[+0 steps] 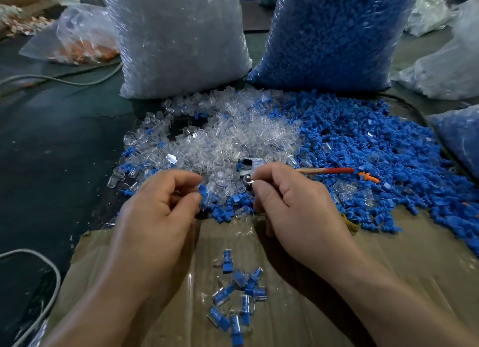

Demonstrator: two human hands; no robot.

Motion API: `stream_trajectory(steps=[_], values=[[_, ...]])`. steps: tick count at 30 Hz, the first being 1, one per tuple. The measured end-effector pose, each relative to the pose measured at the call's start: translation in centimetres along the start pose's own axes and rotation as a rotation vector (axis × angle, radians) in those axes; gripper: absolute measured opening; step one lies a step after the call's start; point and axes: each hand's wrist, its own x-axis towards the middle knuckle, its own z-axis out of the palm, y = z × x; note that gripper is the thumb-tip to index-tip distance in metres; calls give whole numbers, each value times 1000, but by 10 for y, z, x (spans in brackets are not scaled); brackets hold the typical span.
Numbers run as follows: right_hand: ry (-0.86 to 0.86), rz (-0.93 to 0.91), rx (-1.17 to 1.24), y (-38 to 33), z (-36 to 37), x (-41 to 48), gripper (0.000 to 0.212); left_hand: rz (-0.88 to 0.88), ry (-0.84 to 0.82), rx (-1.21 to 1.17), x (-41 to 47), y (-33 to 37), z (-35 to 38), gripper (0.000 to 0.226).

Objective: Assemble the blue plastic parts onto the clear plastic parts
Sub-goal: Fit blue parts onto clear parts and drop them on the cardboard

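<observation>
A heap of clear plastic parts (233, 134) lies mid-table, and a heap of blue plastic parts (363, 149) spreads to its right. My left hand (166, 204) has curled fingers and pinches a blue part seated in a clear shell (205, 197) at its fingertips. My right hand (293, 199) pinches a small part between thumb and forefinger, right beside a little metal fixture (248, 168). What that part is stays hidden by the fingers. Several joined blue-and-clear pieces (238, 295) lie on the cardboard sheet (388, 256) between my forearms.
A big bag of clear parts (178, 35) and a big bag of blue parts (331, 35) stand behind the heaps. A red-handled tool (329, 171) and an orange part (368, 177) lie on the blue heap. A grey cable (39, 282) loops at the lower left.
</observation>
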Motion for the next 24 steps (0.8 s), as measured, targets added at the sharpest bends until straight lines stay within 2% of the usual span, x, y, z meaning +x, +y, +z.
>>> stream_trajectory(steps=[2, 5, 7, 9, 13, 17, 20, 21, 24], values=[[-22, 59, 146, 0, -1, -1, 15, -96, 7, -208, 2, -2, -4, 32], [-85, 198, 519, -2, -2, -2, 18, -206, -57, -496, 4, -2, -8, 28], [-127, 300, 837, -3, -1, -1, 16, -225, -68, -565, 5, -3, -6, 30], [-142, 358, 1024, -4, 0, -1, 18, -195, -59, -532, 5, -4, -2, 23], [-153, 380, 1065, -6, -1, 1, 16, -165, -7, -448, 5, -9, 6, 26], [-161, 371, 1017, -9, -2, 0, 10, -113, 46, -316, 2, -10, 9, 10], [-179, 348, 979, -11, -1, -3, 8, -127, 38, -287, 0, -8, 7, 31], [-187, 338, 969, -11, -1, -3, 9, -133, 30, -275, 0, -7, 7, 31], [-191, 288, 895, -10, -3, -4, 11, -151, 17, -346, -1, -4, 8, 5]])
